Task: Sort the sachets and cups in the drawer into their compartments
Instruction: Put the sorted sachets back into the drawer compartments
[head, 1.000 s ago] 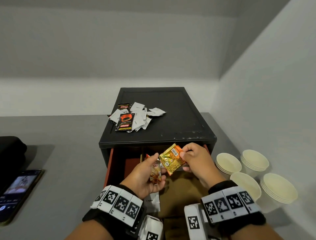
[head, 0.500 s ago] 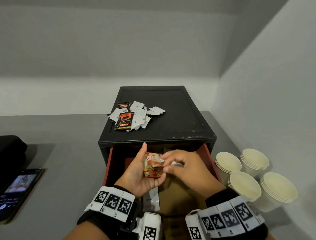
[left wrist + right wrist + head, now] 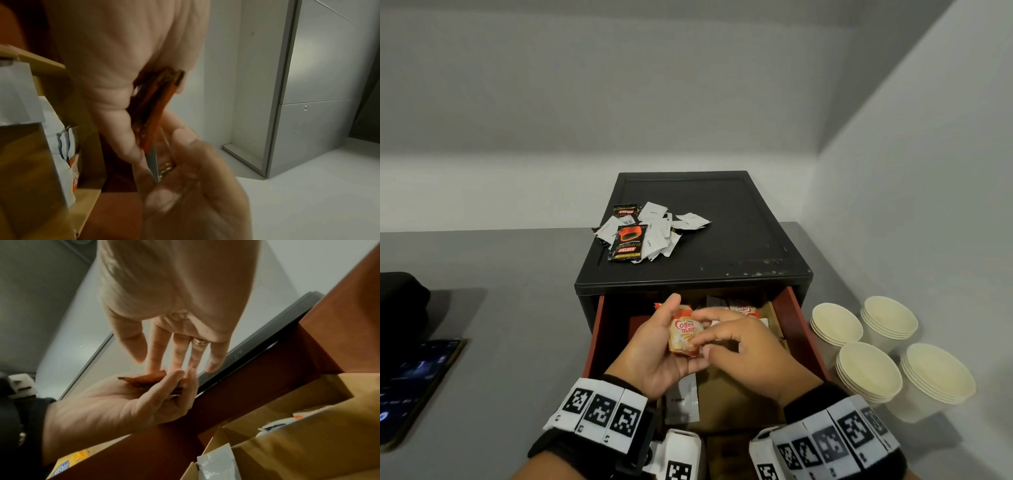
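Over the open red drawer [image 3: 789, 317], my left hand [image 3: 654, 349] grips a small stack of orange Coffee mate sachets [image 3: 683, 331] in its curled fingers. The straight fingertips of my right hand [image 3: 743, 346] rest on the stack from the right. The right wrist view shows those straight fingers [image 3: 179, 352] touching the sachets [image 3: 148, 378], with the thumb held apart. Seen from the left wrist, the stack [image 3: 156, 100] stands edge-on between both hands. Cardboard dividers [image 3: 726, 394] split the drawer; a grey sachet [image 3: 681, 401] and another Coffee mate sachet [image 3: 744, 310] lie inside.
A pile of white and black Kopiko sachets [image 3: 650, 233] lies on top of the black drawer box [image 3: 722, 205]. Several stacks of cream paper cups [image 3: 866, 370] stand on the grey counter to the right, against the wall. A phone [image 3: 410, 377] lies far left.
One second ago my right hand held a gold sachet. That sachet is out of sight now, the right fingers lie on the left hand's stack, and both hands have moved slightly toward the drawer's back.
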Motion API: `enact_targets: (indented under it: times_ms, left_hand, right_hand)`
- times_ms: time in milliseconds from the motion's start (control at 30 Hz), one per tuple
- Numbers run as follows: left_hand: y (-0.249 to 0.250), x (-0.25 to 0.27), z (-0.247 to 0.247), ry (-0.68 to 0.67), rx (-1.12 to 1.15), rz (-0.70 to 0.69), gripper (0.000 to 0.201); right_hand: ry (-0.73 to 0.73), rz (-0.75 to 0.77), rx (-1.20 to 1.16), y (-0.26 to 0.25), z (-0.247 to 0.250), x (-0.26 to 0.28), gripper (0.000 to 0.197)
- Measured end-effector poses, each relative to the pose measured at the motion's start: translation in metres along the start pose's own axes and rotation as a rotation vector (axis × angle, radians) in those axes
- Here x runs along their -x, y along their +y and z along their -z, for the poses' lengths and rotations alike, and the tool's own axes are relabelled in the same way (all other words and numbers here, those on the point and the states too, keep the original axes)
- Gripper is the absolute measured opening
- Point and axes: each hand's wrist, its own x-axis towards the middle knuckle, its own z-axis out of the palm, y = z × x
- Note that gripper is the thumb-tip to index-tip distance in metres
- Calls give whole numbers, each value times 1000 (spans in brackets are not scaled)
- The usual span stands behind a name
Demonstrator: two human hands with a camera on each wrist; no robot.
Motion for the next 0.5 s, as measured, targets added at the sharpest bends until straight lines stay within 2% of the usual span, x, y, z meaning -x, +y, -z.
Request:
enact_targets:
  times_ms: [100, 133, 233, 300, 433, 500]
  left_hand:
    - [2, -3, 6, 80, 41, -18, 56]
    - [2, -5, 8, 94, 33, -29, 52]
    - [1, -3, 3, 109, 13, -47, 26]
    - [2, -3, -3, 101, 3, -26, 23]
    - [2, -7, -16, 70, -38, 6, 25]
    - [2, -7, -21, 38, -45, 1, 19]
  right_hand:
    - [131, -211, 93, 15, 1, -15, 21]
    - [135, -287, 169, 21, 2, -22, 24]
    - [-18, -506, 397, 42, 1, -47, 38]
    - [-126, -607, 499, 51, 1, -65, 42]
    - [-328, -715, 647, 51, 2, -81, 49]
    - [-338, -695, 697, 50, 3, -80, 46]
